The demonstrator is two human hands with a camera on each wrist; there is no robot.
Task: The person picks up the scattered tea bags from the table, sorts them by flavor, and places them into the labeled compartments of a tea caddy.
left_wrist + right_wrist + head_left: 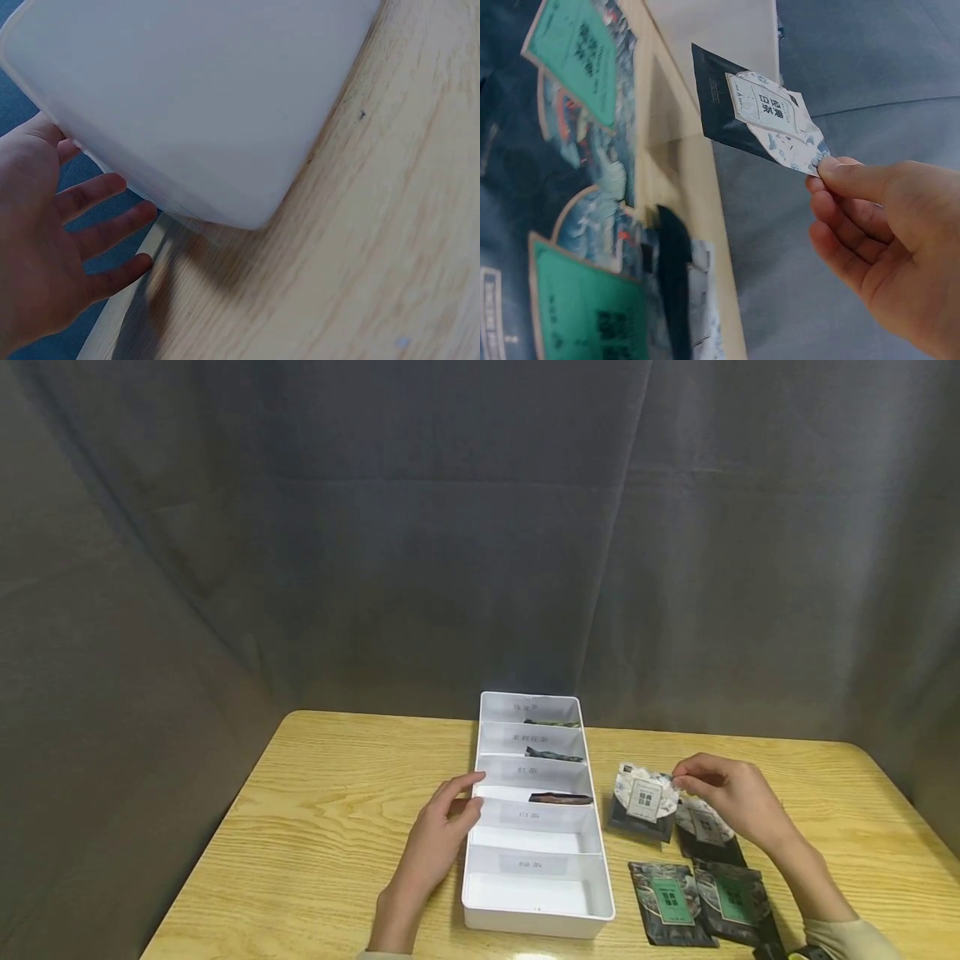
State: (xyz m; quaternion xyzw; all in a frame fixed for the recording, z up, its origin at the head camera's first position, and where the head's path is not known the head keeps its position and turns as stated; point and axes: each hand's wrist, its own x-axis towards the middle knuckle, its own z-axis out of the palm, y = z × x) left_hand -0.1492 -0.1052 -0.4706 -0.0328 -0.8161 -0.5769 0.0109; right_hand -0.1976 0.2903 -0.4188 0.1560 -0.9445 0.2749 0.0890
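Note:
My right hand (738, 797) pinches the corner of a black-and-white tea sachet (645, 800) between thumb and fingertips. Clear of the tabletop, that sachet shows its white floral top and pale label in the right wrist view. At the left side of a long white divided box (536, 895), my left hand (437, 833) touches the rim with loosely spread fingers. In the left wrist view, its fingers (112, 225) lie along the box's outer wall (187, 90). Each of the three far compartments holds a thin dark sachet, such as the reddish-brown one (561, 798).
Right of the box lie another black-and-white sachet (705, 828) and two dark sachets with green labels (670, 902). Every compartment bears a printed label on its divider or wall. The wooden table (337, 810) ends at a dark grey curtain (420, 568).

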